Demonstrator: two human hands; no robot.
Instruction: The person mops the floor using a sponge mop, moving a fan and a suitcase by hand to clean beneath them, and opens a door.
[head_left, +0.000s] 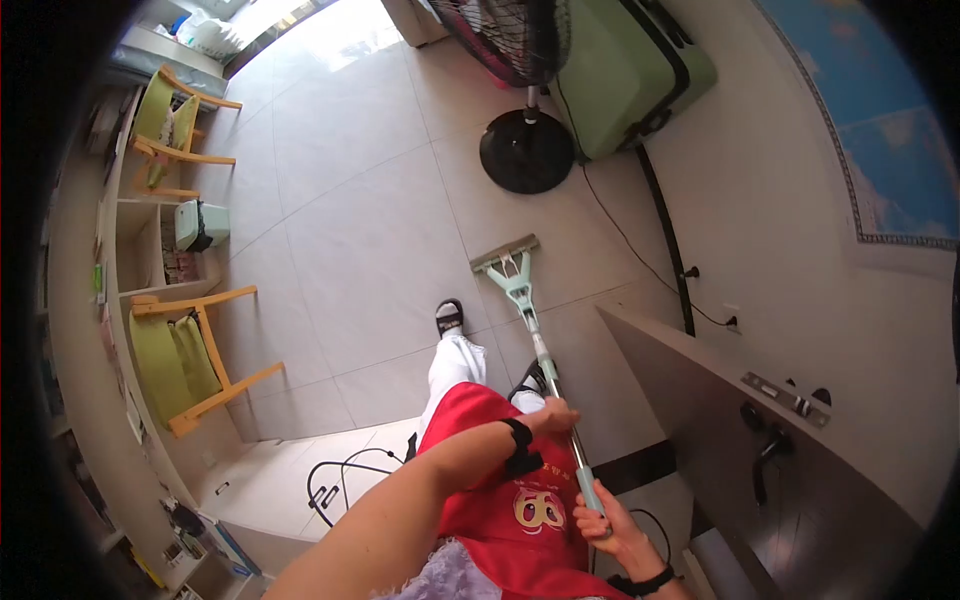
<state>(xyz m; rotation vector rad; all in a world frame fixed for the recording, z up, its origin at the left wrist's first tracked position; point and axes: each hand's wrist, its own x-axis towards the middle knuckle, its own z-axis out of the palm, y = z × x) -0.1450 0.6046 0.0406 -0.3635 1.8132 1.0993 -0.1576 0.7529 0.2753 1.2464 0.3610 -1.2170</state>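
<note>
A sponge mop [518, 285] reaches out in front of me, its flat head on the tiled floor right of my forward foot. My left hand [553, 415] is closed around the middle of the metal pole. Lower down, near my body, my right hand [607, 522] wraps around the pale green grip at the pole's end. Dark bands circle both wrists. Below the arms hangs a red apron [500, 440] with a cartoon print, over white trousers.
A standing fan [527, 150] and a green suitcase [630, 80] stand ahead on the right; a power cord [625, 235] runs along that wall. An open door [740, 420] is close on my right. Wooden-armed green chairs [180, 365] and a small bin [203, 224] line the left.
</note>
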